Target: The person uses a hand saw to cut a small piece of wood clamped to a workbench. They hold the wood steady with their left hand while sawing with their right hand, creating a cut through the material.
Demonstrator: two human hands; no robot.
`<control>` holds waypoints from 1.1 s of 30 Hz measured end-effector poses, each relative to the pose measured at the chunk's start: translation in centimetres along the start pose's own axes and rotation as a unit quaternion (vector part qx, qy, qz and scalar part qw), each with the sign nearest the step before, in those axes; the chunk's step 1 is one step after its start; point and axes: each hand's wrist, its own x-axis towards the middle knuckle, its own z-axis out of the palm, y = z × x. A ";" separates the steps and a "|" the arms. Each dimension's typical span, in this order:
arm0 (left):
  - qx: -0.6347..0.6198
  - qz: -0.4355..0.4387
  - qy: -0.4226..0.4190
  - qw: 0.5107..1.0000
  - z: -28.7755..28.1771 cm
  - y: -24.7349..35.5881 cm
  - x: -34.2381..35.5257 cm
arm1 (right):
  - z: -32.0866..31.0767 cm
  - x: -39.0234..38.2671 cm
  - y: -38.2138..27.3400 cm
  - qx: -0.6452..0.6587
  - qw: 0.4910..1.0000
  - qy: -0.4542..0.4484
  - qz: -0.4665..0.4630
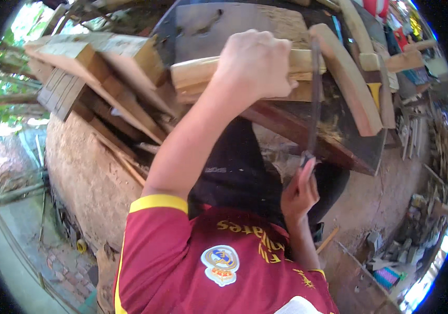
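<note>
My left hand is closed over the top of a pale wooden block lying across the bench, its fingers hidden behind the wood. In my right hand, below the bench edge, is the handle end of a saw. The saw's long narrow blade points away from me and crosses the block near its right end. How deep the blade sits in the wood I cannot tell. Another piece of wood shows just under the block.
The dark workbench carries sawdust, a broad board behind the block and a curved wooden piece to the right. Thick timbers stand at the left. A wooden mallet-like tool lies far right.
</note>
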 end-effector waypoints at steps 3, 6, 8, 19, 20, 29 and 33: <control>0.006 0.004 0.014 1.000 0.3 0.2 0.2 | -0.3 -0.1 -0.3 0.024 0.999 -0.001 0.026; 0.006 0.024 0.018 1.000 0.5 0.2 0.4 | 0.5 5.9 -0.9 0.044 0.999 0.003 0.012; 0.021 0.010 -0.010 1.000 -0.2 0.4 0.3 | 0.8 10.5 -2.0 0.057 0.998 -0.019 0.019; 0.031 0.005 -0.023 0.999 -0.6 0.4 0.3 | 0.1 -1.2 -1.0 0.049 0.997 -0.032 0.046; 0.031 0.009 -0.015 0.999 -0.4 0.3 0.2 | 0.1 -1.6 -1.1 0.050 0.997 -0.029 0.044; 0.031 -0.003 -0.067 0.997 -1.5 0.5 0.9 | 2.3 7.9 -2.5 0.052 0.996 -0.036 0.057; 0.052 0.008 -0.027 0.998 -1.0 0.4 0.2 | 2.4 6.2 -1.1 0.102 0.994 0.005 0.035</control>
